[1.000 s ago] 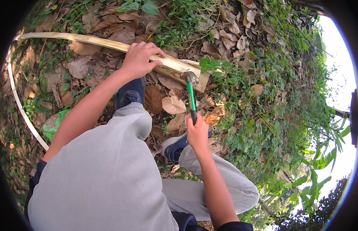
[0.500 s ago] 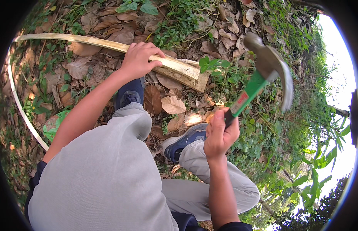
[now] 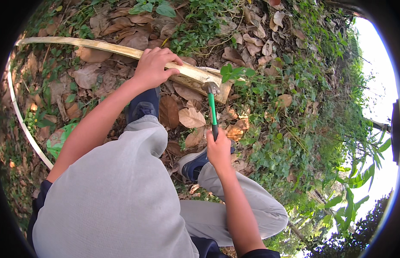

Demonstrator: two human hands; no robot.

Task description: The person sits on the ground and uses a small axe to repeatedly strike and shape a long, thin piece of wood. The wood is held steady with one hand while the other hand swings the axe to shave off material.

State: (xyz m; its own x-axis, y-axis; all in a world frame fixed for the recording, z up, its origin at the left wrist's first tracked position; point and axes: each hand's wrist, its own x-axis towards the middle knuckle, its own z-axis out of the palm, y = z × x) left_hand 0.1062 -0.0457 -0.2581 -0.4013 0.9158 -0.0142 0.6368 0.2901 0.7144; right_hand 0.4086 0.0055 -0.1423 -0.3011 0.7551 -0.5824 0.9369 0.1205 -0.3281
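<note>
Right hand [image 3: 219, 150] swung down, hammer [image 3: 212, 103] head now on bamboo strip [image 3: 122, 49] end

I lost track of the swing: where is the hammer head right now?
In the head view, the hammer head is down on the wooden strip, centre-right, just right of the left hand; the right hand holds its green handle.

Dry leaves [image 3: 192, 117], green weeds [image 3: 290, 142], thin white strip [image 3: 23, 124]

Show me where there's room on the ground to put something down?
Leafy ground between the wooden strip and the thin white strip is free. It is crowded where the left hand, hammer and right hand meet, and the weeds are thick.
</note>
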